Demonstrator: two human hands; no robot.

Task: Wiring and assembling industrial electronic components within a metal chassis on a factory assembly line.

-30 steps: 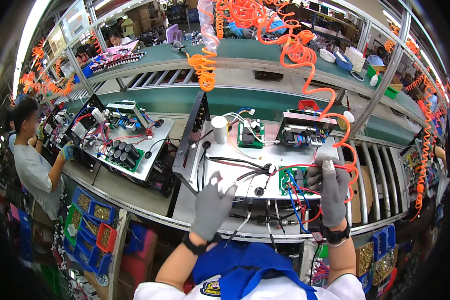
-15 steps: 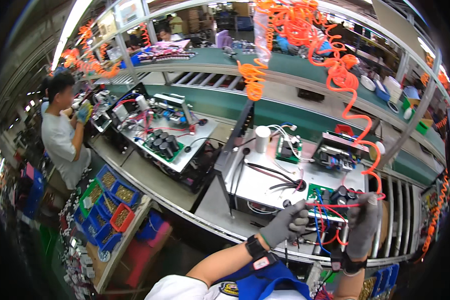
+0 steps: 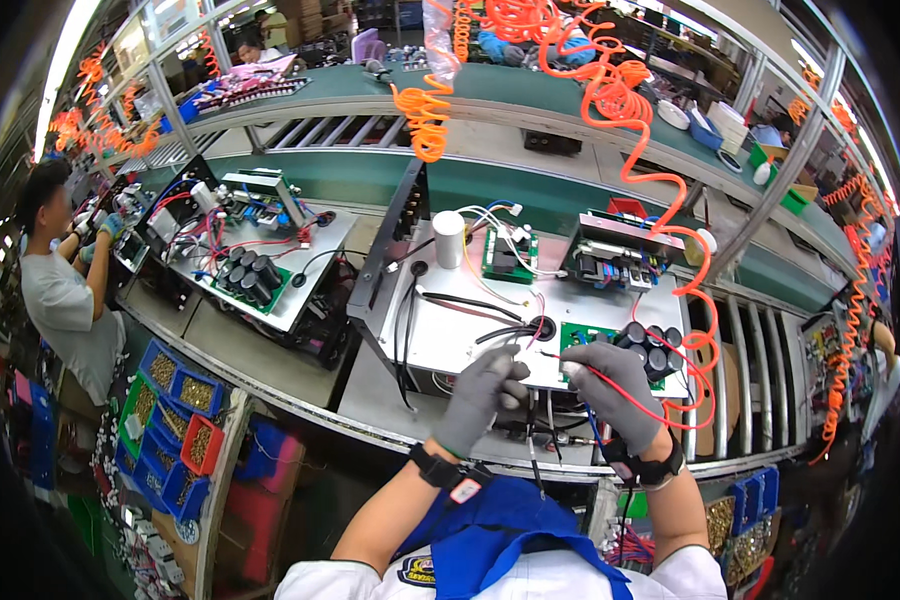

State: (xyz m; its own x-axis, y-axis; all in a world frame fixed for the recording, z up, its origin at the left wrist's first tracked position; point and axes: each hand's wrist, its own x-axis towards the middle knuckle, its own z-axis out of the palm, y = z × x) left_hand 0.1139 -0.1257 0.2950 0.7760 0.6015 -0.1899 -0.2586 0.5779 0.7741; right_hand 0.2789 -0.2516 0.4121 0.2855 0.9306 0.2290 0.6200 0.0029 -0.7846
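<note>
Both of my hands wear grey gloves over the front edge of a metal chassis panel (image 3: 460, 335) with electronics mounted on it. My right hand (image 3: 615, 395) pinches a red wire (image 3: 635, 400) near its dark end, which sticks out toward my left hand. The rest of the wire loops to the right. My left hand (image 3: 478, 400) is closed with curled fingers, a short gap away; what it holds, if anything, is hidden. Beside the right hand sits a green circuit board (image 3: 578, 335) with several black capacitors (image 3: 655, 345). Black cables (image 3: 505, 325) pass through a round grommet behind the fingers.
An orange coiled air hose (image 3: 670, 185) hangs down at the right of the panel. A second chassis (image 3: 315, 245) stands to the left, with a co-worker (image 3: 65, 280) beyond it. Parts bins (image 3: 200, 445) hold small hardware at lower left. Rollers (image 3: 770, 375) lie to the right.
My right hand has come down and left, toward my left hand. The red wire, earlier stretched between both hands, now shows its end at my right fingertips. The whole view has shifted.
</note>
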